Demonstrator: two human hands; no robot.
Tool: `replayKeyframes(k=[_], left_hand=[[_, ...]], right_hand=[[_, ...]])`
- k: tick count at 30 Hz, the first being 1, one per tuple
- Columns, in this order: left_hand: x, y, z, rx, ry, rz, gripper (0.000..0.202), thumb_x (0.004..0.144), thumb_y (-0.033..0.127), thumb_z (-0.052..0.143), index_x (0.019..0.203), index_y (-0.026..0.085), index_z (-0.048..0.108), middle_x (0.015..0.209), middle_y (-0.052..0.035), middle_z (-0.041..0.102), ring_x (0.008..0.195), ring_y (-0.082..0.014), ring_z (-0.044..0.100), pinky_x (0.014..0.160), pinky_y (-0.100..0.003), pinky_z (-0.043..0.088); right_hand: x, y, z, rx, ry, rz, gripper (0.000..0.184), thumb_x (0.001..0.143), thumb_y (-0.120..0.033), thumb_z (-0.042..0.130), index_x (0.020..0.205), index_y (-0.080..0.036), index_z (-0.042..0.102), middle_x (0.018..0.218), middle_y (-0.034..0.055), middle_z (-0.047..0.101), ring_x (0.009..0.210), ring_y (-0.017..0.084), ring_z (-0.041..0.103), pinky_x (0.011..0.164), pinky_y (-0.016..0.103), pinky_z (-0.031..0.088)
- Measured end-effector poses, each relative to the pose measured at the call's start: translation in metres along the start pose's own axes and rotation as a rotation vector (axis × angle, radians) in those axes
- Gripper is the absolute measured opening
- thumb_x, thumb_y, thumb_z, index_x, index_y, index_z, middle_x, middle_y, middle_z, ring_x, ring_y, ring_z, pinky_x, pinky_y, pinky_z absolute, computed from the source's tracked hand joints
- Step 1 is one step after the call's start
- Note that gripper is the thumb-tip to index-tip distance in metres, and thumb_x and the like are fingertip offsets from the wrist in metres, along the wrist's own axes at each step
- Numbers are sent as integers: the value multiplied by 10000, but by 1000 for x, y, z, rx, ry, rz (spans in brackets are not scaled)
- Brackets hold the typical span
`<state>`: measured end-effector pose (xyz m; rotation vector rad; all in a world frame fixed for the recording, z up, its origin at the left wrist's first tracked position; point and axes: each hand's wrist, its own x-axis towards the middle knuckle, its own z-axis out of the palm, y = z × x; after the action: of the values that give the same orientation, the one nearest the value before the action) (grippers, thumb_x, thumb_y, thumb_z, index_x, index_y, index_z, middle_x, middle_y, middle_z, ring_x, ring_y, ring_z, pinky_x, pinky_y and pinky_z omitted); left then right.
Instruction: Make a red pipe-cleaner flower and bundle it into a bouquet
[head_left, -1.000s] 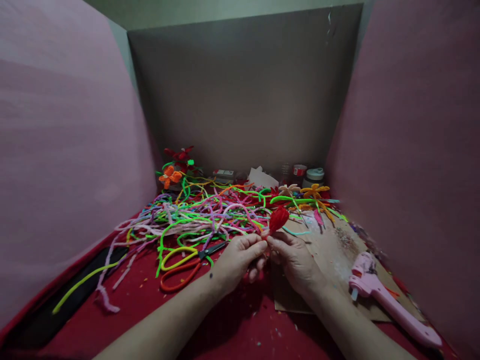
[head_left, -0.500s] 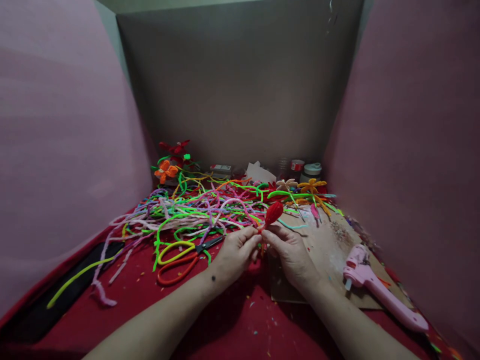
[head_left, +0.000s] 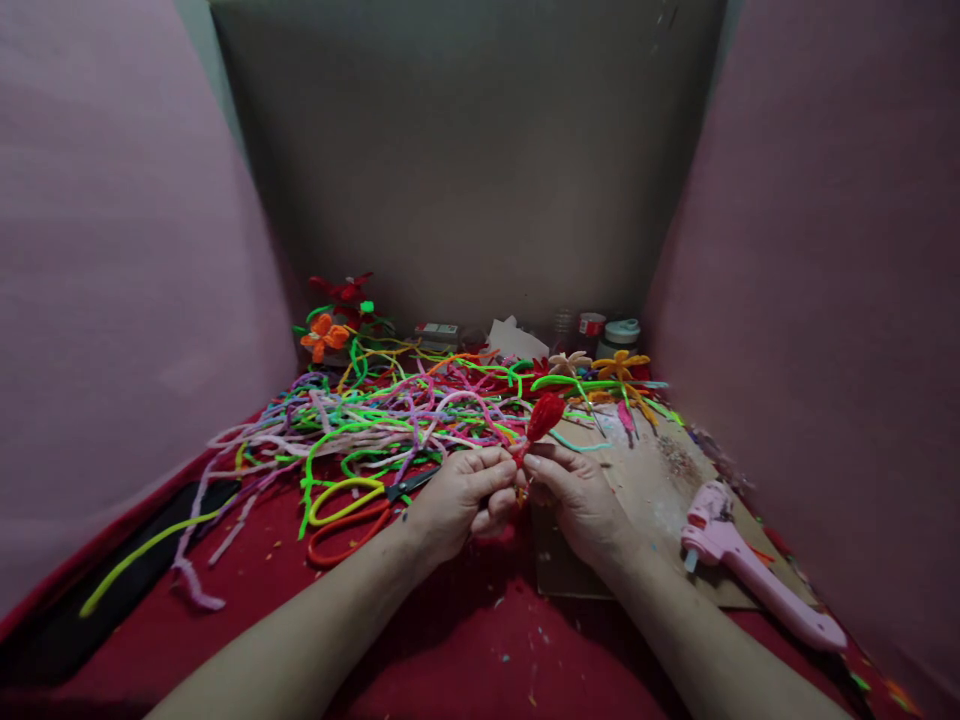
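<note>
1. Pinching the narrow lower end of a red fuzzy bud [head_left: 545, 415], the left hand [head_left: 465, 500] and right hand [head_left: 581, 500] meet thumb to thumb; the bud tilts up to the right, near the edge of a cardboard sheet [head_left: 637, 500].
2. Behind the thumb, the left hand's lower fingers curl inward; how the right hand's other fingers lie, I cannot tell.
3. At the back, a container [head_left: 591, 324] bears a red-and-white label, its writing too small to read.
4. Just right of that stands a jar [head_left: 621, 336] with a pale lid; its contents cannot be made out.
5. Farther left, a flat box [head_left: 437, 329] carries white and red print, also illegible.
6. Yellow-and-red-handled scissors [head_left: 394, 492] lie beside the left wrist, below a tangle of fuzzy stems [head_left: 382, 437].
7. A pink glue gun [head_left: 739, 560] rests on the cardboard sheet, its handle reaching past the corner.
</note>
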<state>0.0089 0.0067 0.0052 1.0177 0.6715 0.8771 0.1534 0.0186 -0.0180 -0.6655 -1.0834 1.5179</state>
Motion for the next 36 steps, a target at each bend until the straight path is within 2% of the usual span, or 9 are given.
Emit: replayKeyframes(k=[5, 10, 12, 14, 18, 20, 23, 29, 36], left_hand=[[-2, 2, -4, -125, -105, -92, 173, 860, 287, 497, 773, 140, 521, 434, 101, 361, 298, -4, 141, 305, -129, 203], [-2, 1, -3, -112, -118, -93, 183, 857, 316, 494, 781, 152, 521, 429, 109, 341, 296, -8, 123, 309, -137, 210], [-2, 2, 1, 24, -51, -41, 222, 857, 354, 481, 762, 157, 518, 430, 98, 371, 292, -15, 172, 321, -150, 224], [-3, 2, 5, 278, 91, 51, 238, 845, 365, 489, 736, 157, 523, 466, 70, 438, 318, -33, 280, 350, -167, 253], [-5, -4, 7, 858, 357, 349, 142, 796, 307, 562, 783, 169, 592, 623, 17, 561, 522, -86, 473, 527, -194, 357], [-6, -8, 4, 1020, 380, 457, 120, 812, 286, 540, 831, 191, 611, 692, 1, 597, 587, -103, 513, 604, -204, 368], [-7, -13, -1, 1110, 362, 498, 132, 838, 263, 493, 855, 210, 612, 726, -11, 606, 597, -111, 524, 616, -206, 358], [-7, -4, 4, 1038, 327, 438, 181, 856, 270, 455, 737, 179, 556, 601, 28, 486, 532, -89, 409, 561, -203, 318], [-6, 7, 11, 426, 208, 102, 256, 797, 365, 528, 647, 165, 473, 463, 76, 388, 373, -35, 259, 378, -168, 195]], right_hand=[[-2, -4, 2, 82, -39, 12, 138, 685, -202, 664, 813, -175, 708, 772, 10, 644, 602, 91, 487, 577, 220, 371], [-4, -6, 6, 149, -3, 37, 124, 658, -183, 679, 776, -178, 714, 692, -7, 625, 588, 86, 484, 562, 209, 366], [-3, -4, 5, 150, 26, 32, 97, 658, -194, 684, 750, -172, 706, 671, -12, 610, 570, 81, 465, 535, 206, 346], [-2, -1, 5, 129, 69, 19, 87, 655, -208, 691, 729, -162, 699, 652, -16, 593, 542, 73, 431, 506, 206, 319], [-1, 2, 5, 82, 154, 14, 84, 632, -220, 704, 685, -157, 693, 565, -35, 547, 487, 62, 357, 474, 215, 268], [-2, 2, 7, 60, 163, 11, 95, 634, -229, 702, 693, -156, 699, 561, -32, 552, 480, 63, 350, 469, 217, 263], [-3, 1, 9, 32, 149, 16, 109, 645, -245, 697, 709, -156, 702, 573, -24, 563, 471, 67, 360, 453, 215, 270], [-5, -1, 7, 1, 127, 24, 127, 656, -268, 700, 710, -154, 688, 546, -39, 513, 461, 62, 352, 439, 211, 252], [-2, 0, 5, 56, 62, 56, 155, 665, -275, 699, 757, -152, 704, 595, -17, 553, 493, 69, 361, 468, 217, 256]])
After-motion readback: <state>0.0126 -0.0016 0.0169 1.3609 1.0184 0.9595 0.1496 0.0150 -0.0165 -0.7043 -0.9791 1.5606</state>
